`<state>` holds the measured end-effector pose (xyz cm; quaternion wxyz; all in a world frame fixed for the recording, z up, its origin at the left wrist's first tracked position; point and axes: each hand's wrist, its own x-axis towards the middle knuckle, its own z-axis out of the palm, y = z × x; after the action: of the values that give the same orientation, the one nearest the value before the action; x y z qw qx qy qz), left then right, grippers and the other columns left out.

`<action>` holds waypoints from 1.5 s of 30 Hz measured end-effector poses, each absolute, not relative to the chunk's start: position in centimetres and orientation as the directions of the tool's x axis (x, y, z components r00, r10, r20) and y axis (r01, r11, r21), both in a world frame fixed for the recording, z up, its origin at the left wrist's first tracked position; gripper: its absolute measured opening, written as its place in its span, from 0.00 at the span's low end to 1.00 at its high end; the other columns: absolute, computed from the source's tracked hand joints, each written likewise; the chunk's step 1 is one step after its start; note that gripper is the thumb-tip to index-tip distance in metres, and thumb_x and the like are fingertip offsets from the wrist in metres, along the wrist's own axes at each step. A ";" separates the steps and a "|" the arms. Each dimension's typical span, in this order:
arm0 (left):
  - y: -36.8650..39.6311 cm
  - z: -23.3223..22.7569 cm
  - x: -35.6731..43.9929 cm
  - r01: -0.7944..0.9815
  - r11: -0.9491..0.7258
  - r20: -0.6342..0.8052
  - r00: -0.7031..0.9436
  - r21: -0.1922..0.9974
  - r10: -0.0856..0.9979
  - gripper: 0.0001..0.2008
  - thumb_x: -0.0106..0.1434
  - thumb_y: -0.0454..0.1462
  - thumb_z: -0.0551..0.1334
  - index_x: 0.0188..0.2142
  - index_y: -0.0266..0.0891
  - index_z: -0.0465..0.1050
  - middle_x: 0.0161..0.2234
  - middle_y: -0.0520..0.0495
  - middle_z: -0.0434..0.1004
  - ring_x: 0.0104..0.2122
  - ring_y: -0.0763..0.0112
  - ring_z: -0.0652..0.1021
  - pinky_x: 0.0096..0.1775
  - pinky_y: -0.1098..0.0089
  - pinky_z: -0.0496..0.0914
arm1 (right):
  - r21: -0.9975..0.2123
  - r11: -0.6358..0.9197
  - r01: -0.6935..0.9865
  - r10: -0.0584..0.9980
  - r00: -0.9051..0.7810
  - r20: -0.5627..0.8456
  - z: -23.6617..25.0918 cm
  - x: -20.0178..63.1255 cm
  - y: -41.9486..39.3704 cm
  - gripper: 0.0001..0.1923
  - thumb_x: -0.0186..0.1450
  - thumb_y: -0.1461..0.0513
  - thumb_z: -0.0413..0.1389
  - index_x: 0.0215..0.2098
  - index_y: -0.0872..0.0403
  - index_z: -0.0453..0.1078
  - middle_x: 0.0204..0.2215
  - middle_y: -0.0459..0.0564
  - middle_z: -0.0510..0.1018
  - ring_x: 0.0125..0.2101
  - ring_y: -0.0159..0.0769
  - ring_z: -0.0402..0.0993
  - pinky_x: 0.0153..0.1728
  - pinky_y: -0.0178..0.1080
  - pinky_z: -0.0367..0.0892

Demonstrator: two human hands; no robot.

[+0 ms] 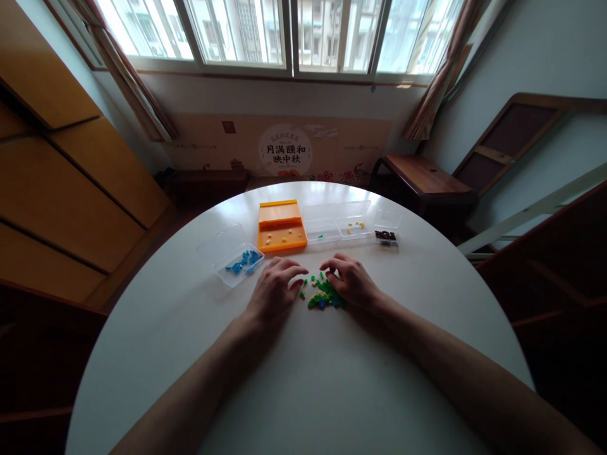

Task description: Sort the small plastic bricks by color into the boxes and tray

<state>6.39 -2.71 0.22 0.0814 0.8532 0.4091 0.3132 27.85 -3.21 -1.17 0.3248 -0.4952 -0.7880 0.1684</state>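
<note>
A small pile of green toy bricks (326,294), with a few blue and pale yellow ones mixed in, lies on the white round table (303,379). At the pile's left side is my left hand (277,284), its fingers bent and its thumb apart from them, close to a few loose green pieces. My right hand (351,281) rests against the right side of the pile and covers part of it. Its fingers are curved, with a gap to the thumb, and I see nothing held in either hand.
Behind my hands stand an orange tray (283,239) with a few pale pieces, a clear box (322,235) holding a green piece, and another clear box (355,232) with yellow pieces. Blue bricks fill a clear box (234,278) at left; dark pieces (386,236) lie at right.
</note>
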 end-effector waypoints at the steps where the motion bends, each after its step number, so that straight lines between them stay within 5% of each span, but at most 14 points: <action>1: -2.8 0.1 6.4 0.640 -0.665 0.464 0.489 0.385 0.739 0.10 0.59 0.30 0.62 0.38 0.43 0.78 0.38 0.47 0.77 0.39 0.64 0.73 0.43 0.61 0.70 | -0.578 0.462 0.672 0.885 -0.310 0.347 -1.2 27.8 -3.2 0.10 0.61 0.68 0.54 0.38 0.54 0.75 0.33 0.48 0.73 0.31 0.32 0.70 0.36 0.34 0.64; 12: -3.0 0.0 7.9 0.694 -0.660 0.433 0.521 0.286 0.736 0.05 0.60 0.34 0.63 0.30 0.44 0.78 0.38 0.47 0.77 0.39 0.63 0.71 0.42 0.62 0.67 | -0.526 0.543 0.655 0.839 -0.388 0.382 -1.0 27.7 -3.2 0.09 0.60 0.70 0.55 0.34 0.53 0.75 0.31 0.48 0.73 0.33 0.34 0.69 0.37 0.36 0.64; 23: -2.2 0.1 6.8 0.678 -0.573 0.470 0.362 0.460 0.805 0.04 0.59 0.33 0.61 0.30 0.40 0.75 0.35 0.48 0.76 0.38 0.65 0.72 0.42 0.63 0.69 | -0.449 0.605 0.657 0.794 -0.462 0.394 -0.9 26.6 -3.3 0.05 0.61 0.66 0.58 0.34 0.53 0.75 0.33 0.49 0.73 0.35 0.34 0.69 0.39 0.36 0.64; 32: -2.3 0.0 6.7 0.665 -0.588 0.519 0.336 0.461 0.786 0.04 0.60 0.34 0.60 0.30 0.39 0.74 0.34 0.47 0.76 0.37 0.64 0.73 0.42 0.62 0.70 | -0.420 0.542 0.728 0.839 -0.444 0.313 -0.5 25.6 -3.6 0.03 0.62 0.64 0.58 0.33 0.54 0.75 0.32 0.49 0.74 0.35 0.36 0.69 0.39 0.38 0.63; 41: -2.4 0.0 6.8 0.663 -0.596 0.537 0.331 0.453 0.776 0.04 0.61 0.34 0.61 0.30 0.39 0.74 0.34 0.47 0.75 0.36 0.65 0.73 0.41 0.63 0.70 | -0.432 0.551 0.714 0.835 -0.476 0.278 -0.4 25.5 -3.5 0.03 0.63 0.65 0.56 0.33 0.54 0.73 0.33 0.50 0.73 0.35 0.36 0.69 0.39 0.38 0.62; 45: -2.5 -0.1 6.7 0.658 -0.623 0.555 0.354 0.424 0.752 0.03 0.60 0.33 0.62 0.31 0.39 0.74 0.34 0.47 0.76 0.36 0.65 0.73 0.41 0.63 0.70 | -0.540 0.514 0.667 0.857 -0.432 0.282 -0.4 25.7 -3.3 0.03 0.65 0.66 0.55 0.34 0.55 0.71 0.34 0.49 0.71 0.36 0.35 0.69 0.41 0.38 0.63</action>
<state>6.73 -2.52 -0.14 0.0636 0.8205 0.4296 0.3718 25.67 -3.28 -0.39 0.2688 -0.4601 -0.8275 0.1767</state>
